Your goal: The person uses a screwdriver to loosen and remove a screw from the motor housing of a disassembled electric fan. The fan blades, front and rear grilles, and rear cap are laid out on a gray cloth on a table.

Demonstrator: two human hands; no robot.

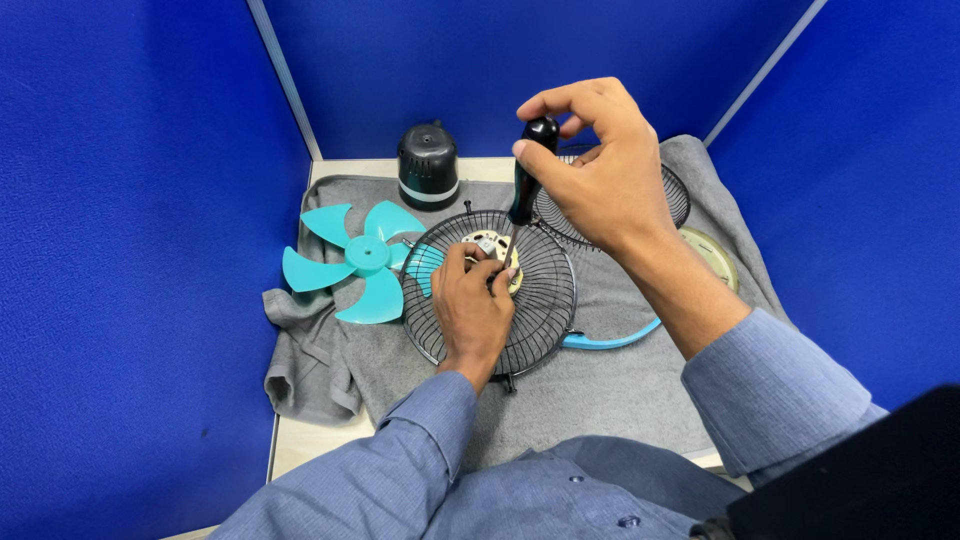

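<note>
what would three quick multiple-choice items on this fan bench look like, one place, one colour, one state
1. Where does the fan blade lie?
A left of the wire grille
B on the black motor housing
C off the grey cloth
2. What colour is the blade?
A white
B teal
C red
3. What is the right hand doing?
A resting empty
B gripping a screwdriver
C lifting the housing

A, it lies left of the grille; B, it is teal; B, fingers wrap the black handle while the left hand rests on the grille.
</note>
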